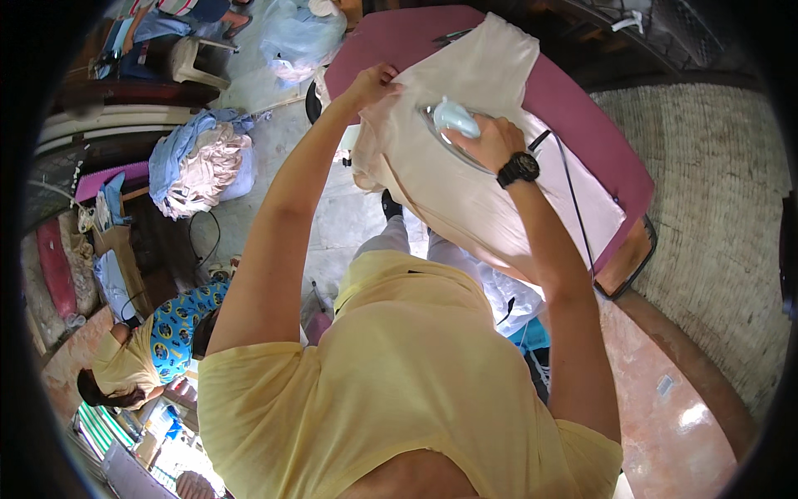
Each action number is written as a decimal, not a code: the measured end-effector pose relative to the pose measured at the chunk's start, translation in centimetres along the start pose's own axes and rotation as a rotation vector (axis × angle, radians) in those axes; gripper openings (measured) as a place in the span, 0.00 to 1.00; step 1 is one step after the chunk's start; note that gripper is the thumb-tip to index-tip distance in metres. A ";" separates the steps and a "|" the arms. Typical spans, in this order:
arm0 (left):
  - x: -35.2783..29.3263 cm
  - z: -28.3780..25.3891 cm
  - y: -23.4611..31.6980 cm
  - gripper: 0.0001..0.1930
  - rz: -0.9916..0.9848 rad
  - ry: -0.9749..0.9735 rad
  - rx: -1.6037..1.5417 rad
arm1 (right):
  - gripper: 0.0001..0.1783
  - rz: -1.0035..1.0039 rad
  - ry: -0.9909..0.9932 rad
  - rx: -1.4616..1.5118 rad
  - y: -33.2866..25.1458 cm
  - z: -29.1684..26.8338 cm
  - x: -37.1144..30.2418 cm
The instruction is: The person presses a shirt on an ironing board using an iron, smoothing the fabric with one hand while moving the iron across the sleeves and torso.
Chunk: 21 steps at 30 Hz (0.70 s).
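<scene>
Maroon cloth covers the ironing board (603, 145), and a pale cream garment (407, 170) is spread over most of it, spilling past the edge nearest the wearer. As for readable stuff: the black watch (519, 169) on the right wrist has dial markings way too tiny to make out, and the blue fabric (177, 328) on the person at lower left has a repeating yellow-and-dark print that's too small to read too.

Pose-wise, the right arm reaches up and forward, elbow a bit bent, with the right hand (489, 143) wrapped around the light blue iron (455, 118), which sits mid-garment. Black cord (574, 195) runs down just right of that forearm. Left arm's stretched out further, wrist bent inward, left hand (371, 86) at the garment's left edge. Those fingers are curled, but I can't tell if they're pinching cloth.
</scene>
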<state>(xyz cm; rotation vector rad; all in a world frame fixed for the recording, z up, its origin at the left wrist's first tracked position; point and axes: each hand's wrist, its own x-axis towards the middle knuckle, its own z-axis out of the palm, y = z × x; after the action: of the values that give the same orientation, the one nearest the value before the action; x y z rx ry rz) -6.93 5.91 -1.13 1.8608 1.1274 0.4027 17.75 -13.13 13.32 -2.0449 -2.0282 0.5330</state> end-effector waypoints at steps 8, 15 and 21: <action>-5.8 -3.3 0.0 0.20 -0.182 -0.145 0.228 | 0.38 0.136 0.011 0.026 -5.5 1.7 3.0; -13.8 -2.9 0.9 0.21 0.069 0.023 0.489 | 0.37 0.139 -0.012 -0.087 -6.1 2.3 3.2; -17.2 -0.4 -4.9 0.15 -0.382 0.190 -0.331 | 0.35 0.152 0.008 -0.066 -4.7 2.8 1.9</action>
<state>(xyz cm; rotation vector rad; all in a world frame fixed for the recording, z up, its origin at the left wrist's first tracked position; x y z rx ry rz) -19.03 -7.23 -2.13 1.3064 1.4166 0.5161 12.29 -11.35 12.46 -2.2496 -1.9203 0.4899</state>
